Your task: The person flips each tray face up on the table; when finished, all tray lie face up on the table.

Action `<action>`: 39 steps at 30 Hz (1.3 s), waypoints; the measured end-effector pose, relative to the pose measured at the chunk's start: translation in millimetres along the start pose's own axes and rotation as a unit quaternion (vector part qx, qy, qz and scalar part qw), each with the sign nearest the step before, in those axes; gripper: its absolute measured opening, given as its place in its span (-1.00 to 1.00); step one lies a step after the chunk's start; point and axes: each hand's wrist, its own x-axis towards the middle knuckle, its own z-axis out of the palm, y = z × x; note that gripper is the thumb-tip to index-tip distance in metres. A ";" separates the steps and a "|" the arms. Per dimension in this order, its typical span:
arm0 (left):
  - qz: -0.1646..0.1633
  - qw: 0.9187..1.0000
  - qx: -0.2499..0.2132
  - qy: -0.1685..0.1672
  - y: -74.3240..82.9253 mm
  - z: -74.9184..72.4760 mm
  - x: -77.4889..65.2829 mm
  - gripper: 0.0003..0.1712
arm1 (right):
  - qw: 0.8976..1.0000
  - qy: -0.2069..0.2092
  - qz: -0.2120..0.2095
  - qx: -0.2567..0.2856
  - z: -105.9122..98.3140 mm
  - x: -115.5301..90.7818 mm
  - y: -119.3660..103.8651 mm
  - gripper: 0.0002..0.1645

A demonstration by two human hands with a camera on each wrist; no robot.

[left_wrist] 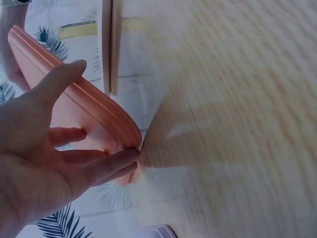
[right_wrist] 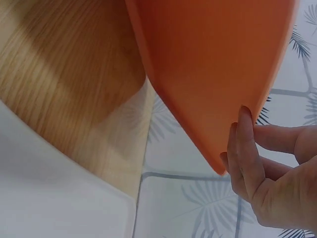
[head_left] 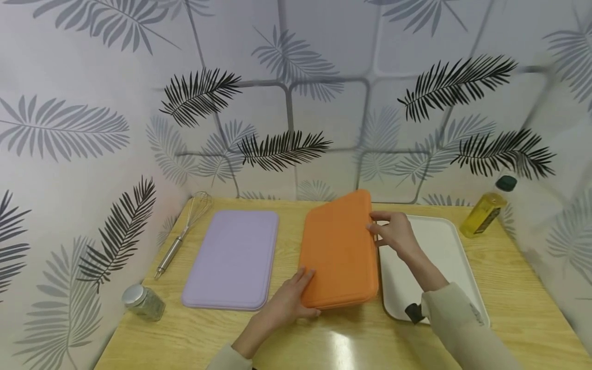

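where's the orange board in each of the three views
Head: the orange board sits centre on the wooden table, tilted, its near left corner held by the left hand and its far right edge by the right hand.
Left wrist: seen edge-on at upper left, above the palm.
Right wrist: fills the top, above the fingertips.
Shared landmark: the white tray.

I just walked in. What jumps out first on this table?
The bright orange board at the table's middle, tilted up and held by the left hand at its near corner and the right hand at its right edge. A lilac board lies flat to its left, a white tray to its right.
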 end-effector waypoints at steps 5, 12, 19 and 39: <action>0.008 1.000 -0.008 0.005 2.4 -0.7 -0.8 0.07 | 1.000 -0.006 -0.002 0.023 -2.2 0.4 -7.8 -0.49; 0.018 1.000 -0.011 0.018 8.9 3.8 -2.1 0.05 | 0.998 -0.007 0.019 0.061 -4.7 1.4 -14.6 -0.47; 0.026 0.999 -0.013 0.031 18.3 7.2 -4.6 0.02 | 0.994 -0.009 0.025 0.107 -4.4 4.2 -21.5 -0.44; 0.100 0.990 -0.031 0.091 30.2 6.0 -8.6 0.02 | 0.987 -0.016 0.011 0.158 12.4 7.7 -46.5 -0.36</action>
